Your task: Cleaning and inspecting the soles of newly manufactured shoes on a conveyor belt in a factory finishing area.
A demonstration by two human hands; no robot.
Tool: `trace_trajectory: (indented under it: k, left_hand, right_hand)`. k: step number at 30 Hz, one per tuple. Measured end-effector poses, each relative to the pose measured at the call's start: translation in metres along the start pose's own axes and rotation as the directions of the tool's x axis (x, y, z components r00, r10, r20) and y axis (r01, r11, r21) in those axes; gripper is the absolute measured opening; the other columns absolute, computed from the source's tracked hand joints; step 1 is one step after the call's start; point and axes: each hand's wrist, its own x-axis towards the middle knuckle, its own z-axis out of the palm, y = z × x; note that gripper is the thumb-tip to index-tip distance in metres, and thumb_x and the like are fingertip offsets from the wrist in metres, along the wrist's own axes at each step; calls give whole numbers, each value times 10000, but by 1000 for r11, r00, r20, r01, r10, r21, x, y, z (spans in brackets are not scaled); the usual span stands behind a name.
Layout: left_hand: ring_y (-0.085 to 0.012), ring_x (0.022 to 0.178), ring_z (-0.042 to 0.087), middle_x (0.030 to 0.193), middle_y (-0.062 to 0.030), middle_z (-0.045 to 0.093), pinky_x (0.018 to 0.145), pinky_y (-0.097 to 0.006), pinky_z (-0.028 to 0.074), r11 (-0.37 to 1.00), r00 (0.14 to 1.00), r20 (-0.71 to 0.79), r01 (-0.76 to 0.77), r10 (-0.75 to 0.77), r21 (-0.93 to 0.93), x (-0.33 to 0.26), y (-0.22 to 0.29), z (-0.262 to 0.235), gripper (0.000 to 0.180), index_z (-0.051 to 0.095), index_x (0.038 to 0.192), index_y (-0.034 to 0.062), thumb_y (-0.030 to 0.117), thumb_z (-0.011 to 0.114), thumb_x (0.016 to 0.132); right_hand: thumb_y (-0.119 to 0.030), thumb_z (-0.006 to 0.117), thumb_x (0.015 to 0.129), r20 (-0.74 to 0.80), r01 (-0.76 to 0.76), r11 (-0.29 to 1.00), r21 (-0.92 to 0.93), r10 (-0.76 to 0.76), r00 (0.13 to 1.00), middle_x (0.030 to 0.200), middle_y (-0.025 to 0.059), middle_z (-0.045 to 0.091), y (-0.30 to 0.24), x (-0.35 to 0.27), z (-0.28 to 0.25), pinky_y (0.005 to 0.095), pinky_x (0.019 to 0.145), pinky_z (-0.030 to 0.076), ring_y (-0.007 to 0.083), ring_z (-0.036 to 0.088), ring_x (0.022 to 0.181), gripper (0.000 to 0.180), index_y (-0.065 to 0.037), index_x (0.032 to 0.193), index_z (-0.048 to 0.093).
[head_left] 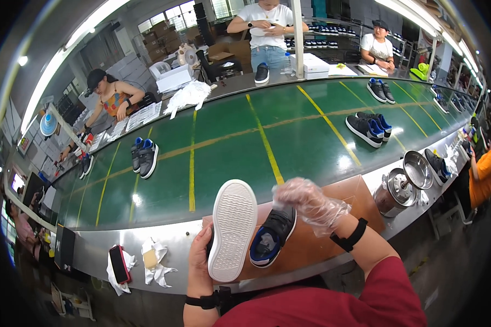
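My left hand (202, 245) grips a sneaker by its side, tilted up so that its white textured sole (233, 231) faces me; the upper is mostly hidden behind it. Just right of it, a black sneaker (273, 237) with blue lining rests on the brown board (333, 218), toe pointing away. Over that toe is my right hand (308, 201), in a clear plastic glove with the fingers curled together. Something whitish shows at the fingertips; whether it is cloth or loose glove plastic is unclear.
Beyond the bench runs a green conveyor belt (223, 147) with yellow lines, carrying pairs of dark sneakers (145, 157). A metal pot (395, 191) with a raised dish stands at right. Left lie a phone (119, 264) and a white rag (157, 267). Several people work around the belt.
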Motion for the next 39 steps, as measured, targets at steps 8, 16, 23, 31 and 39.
trace_trajectory:
  k: [8, 16, 23, 31, 39]
  left_hand:
    - [-239, 953, 656, 1104, -166, 637, 834, -349, 554, 989, 998, 30, -57, 53, 138, 7, -3, 13, 372, 507, 1250, -40, 104, 556, 911]
    - [-273, 978, 648, 1145, -186, 615, 854, -384, 549, 992, 1000, -15, 19, -22, -126, 0, 0, 17, 397, 485, 1268, -21, 221, 454, 955]
    - [-266, 982, 645, 1122, -180, 625, 855, -389, 548, 989, 996, -38, 71, -76, -129, 9, 1, 20, 356, 518, 1222, -23, 209, 469, 956]
    - [-280, 1012, 630, 1133, -181, 623, 873, -421, 530, 959, 999, -44, -32, 20, -283, 33, 13, 9, 333, 547, 1188, -26, 209, 495, 957]
    - [-273, 965, 646, 1108, -183, 626, 835, -412, 555, 949, 1000, -8, -26, 24, -313, 37, 18, 35, 289, 545, 1176, -34, 142, 500, 951]
  right_hand:
    - [-85, 595, 785, 147, 438, 721, -537, -432, 890, 1027, 106, 661, -52, 69, 29, 351, 855, 471, 289, 621, 917, 159, -89, 927, 665]
    - [-27, 630, 805, -136, 99, 993, 60, -90, 987, 918, 135, 657, -5, 30, 16, 356, 730, 509, 248, 631, 793, 85, -65, 857, 686]
    - [48, 637, 719, -50, 390, 775, -498, -475, 878, 905, 150, 679, -26, 71, 32, 358, 776, 503, 287, 642, 861, 215, -35, 911, 685]
    - [54, 559, 707, 136, 381, 833, -402, -357, 924, 1071, 148, 634, -29, -6, 109, 415, 889, 456, 337, 587, 1021, 346, -4, 1034, 654]
    - [-52, 567, 792, -176, 466, 881, 85, -447, 877, 957, 142, 638, -32, 54, 76, 389, 757, 466, 321, 594, 872, 259, -35, 1042, 632]
